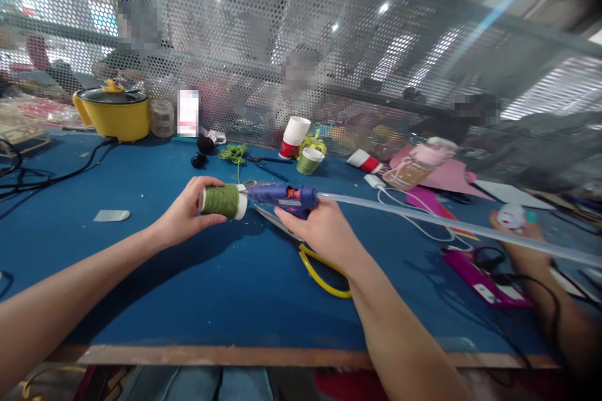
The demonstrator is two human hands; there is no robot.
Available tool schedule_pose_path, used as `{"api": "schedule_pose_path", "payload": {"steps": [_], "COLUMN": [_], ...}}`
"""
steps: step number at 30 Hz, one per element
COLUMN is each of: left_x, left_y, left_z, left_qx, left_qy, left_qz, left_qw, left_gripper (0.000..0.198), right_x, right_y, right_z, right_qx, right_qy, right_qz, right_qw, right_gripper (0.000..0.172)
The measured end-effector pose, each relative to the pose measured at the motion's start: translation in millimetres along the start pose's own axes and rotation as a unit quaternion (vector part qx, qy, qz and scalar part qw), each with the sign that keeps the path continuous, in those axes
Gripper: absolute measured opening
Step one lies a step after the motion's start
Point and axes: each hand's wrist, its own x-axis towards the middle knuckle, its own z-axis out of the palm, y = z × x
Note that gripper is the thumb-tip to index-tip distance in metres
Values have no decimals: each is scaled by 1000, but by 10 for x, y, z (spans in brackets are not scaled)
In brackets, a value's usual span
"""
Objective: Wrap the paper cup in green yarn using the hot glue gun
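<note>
My left hand (pixel 190 212) is closed around a paper cup (pixel 221 202) wound with green yarn, tilted on its side with its white rim facing right. In my right hand (pixel 324 232) is a blue glue gun (pixel 282 195), its nozzle at or close to the cup's rim; I cannot tell whether they touch. A long translucent glue stick (pixel 423 218) runs out of the gun's back to the right. Under the gun and my right hand lie scissors (pixel 324 272) with yellow handles. A loose bundle of green yarn (pixel 232 153) rests behind the cup, with a strand trailing towards it.
Behind stand a yellow electric pot (pixel 115 114), a phone (pixel 188 114), stacked paper cups (pixel 295 135) and a small green-wrapped cup (pixel 309 163). Pliers (pixel 270 166) lie nearby. At right are a purple power strip (pixel 486 279), cables and another person's hand (pixel 510 225). A perforated metal screen (pixel 254 62) closes the back.
</note>
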Motion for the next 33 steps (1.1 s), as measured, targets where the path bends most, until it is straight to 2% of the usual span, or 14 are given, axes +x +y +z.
{"api": "schedule_pose_path", "payload": {"steps": [7, 16, 33], "left_x": [19, 19, 26], "left_y": [-7, 85, 78], "left_z": [16, 29, 23], "left_qx": [-19, -113, -114], "left_qy": [9, 3, 1], "left_qz": [-20, -82, -80], "left_qw": [1000, 990, 990], "left_gripper": [51, 51, 51], "right_x": [-6, -35, -39], "right_y": [-26, -35, -39], "right_z": [-20, -28, -38], "right_qx": [1, -6, -7], "right_qy": [-15, -31, -45], "right_qz": [7, 9, 20], "right_qw": [1000, 999, 999], "right_gripper": [19, 19, 19]}}
